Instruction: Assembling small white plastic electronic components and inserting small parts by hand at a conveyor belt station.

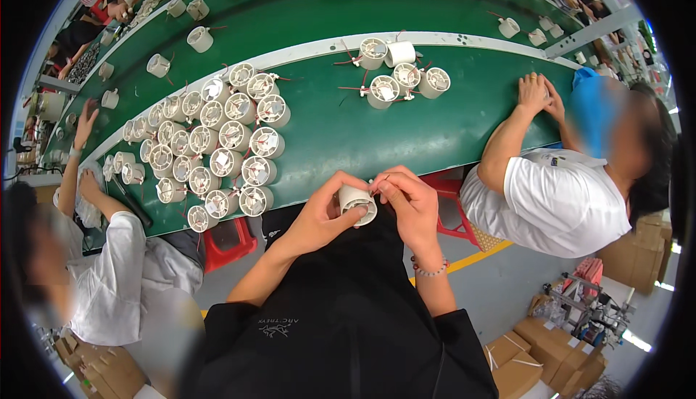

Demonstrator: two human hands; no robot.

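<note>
Just over the near edge of the green table, my left hand point(324, 211) is closed around a white cylindrical plastic housing point(357, 200), its thumb on the open rim. Beside it, my right hand point(407, 200) is pinched at the housing's upper right side, on what looks like its thin wire; the fingertips hide most of it. To the left stands a large cluster of similar white housings point(234, 136) with spoked faces and red and white wires. Several more housings point(383, 89) sit together farther up the table.
A green conveyor belt point(290, 7) with scattered housings runs behind a pale rail point(304, 52). One person in white point(554, 196) works at the right, another point(123, 276) at the left. Red stools point(227, 245) stand under the table edge. Cardboard boxes point(558, 352) lie behind at lower right.
</note>
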